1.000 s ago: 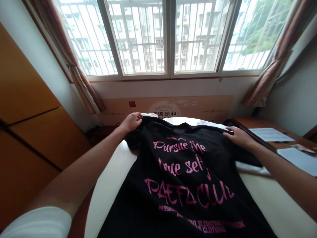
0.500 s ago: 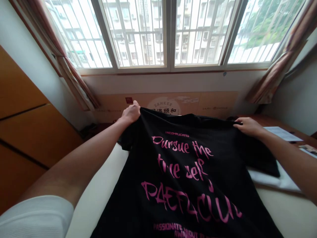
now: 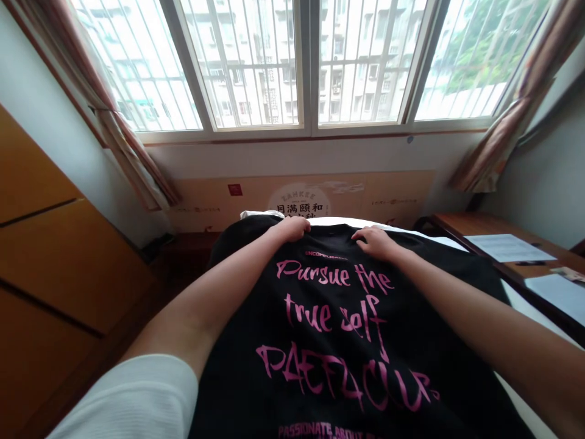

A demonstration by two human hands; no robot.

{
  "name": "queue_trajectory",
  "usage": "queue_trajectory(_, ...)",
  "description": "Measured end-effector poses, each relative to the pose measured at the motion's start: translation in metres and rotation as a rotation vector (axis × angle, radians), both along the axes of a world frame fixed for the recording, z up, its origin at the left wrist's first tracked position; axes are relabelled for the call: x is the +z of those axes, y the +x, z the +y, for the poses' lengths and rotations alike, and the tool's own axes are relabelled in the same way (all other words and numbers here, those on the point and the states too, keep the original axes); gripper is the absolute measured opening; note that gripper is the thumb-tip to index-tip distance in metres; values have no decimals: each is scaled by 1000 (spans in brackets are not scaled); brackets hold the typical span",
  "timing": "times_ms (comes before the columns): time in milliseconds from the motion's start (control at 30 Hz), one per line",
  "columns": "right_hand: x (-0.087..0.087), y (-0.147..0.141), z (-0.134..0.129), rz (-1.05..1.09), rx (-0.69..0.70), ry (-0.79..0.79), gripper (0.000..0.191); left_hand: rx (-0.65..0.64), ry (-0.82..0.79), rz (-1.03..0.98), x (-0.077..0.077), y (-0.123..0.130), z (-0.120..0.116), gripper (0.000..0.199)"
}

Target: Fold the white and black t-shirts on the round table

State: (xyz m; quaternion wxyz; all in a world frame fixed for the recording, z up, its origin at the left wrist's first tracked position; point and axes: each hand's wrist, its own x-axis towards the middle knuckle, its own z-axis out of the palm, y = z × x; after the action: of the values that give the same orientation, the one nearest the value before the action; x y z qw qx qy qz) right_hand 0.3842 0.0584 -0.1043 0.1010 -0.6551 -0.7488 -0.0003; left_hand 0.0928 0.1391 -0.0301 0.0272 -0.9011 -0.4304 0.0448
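A black T-shirt [image 3: 333, 360] with pink lettering lies spread over a white round table [image 3: 525, 308], covering most of it. My left hand [image 3: 292, 228] is curled on the shirt's upper edge, left of the collar. My right hand [image 3: 375, 242] sits on the same edge to the right, its fingers bent into the fabric. The two hands are close together, and my forearms lie across the shirt. A strip of white cloth [image 3: 260, 214] shows beyond the shirt near my left hand. The shirt's lower hem is out of view.
A wooden desk [image 3: 475, 225] at the right holds a printed paper [image 3: 505, 247] and a pale blue sheet [image 3: 560, 294]. An orange wooden cabinet [image 3: 55, 262] stands at the left. Behind the table are a printed wall board [image 3: 299, 198] and a barred window [image 3: 311, 61].
Both hands have moved inward from the shirt's shoulders toward the collar. The shirt has come down from its raised position and lies flatter on the table, covering more of it.
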Motion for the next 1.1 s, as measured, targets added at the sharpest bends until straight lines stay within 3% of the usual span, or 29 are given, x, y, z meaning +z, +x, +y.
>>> queue_trajectory(100,-7,-10,14,5,-16,-68,43,54,94,79,-12,6,4,42)
queue_trajectory(233,-18,-3,20,14,-81,-125,57,75,117,97,-22,4,10,51)
queue_trajectory(400,-31,4,16,38,-125,-165,64,155,240,-51,-20,8,20,39)
queue_trajectory(567,-33,4,16,54,-137,-175,66,254,226,-197,-14,13,29,43)
queue_trajectory(700,-33,3,17,53,-144,-176,65,358,198,-246,-22,14,34,46)
queue_trajectory(800,-33,3,16,49,-149,-169,65,352,155,-225,-24,13,41,37)
queue_trajectory(967,-33,0,15,46,-167,-141,65,252,45,-220,-5,2,53,20)
queue_trajectory(1100,-29,-1,17,37,-264,-61,63,267,180,-321,8,0,51,33)
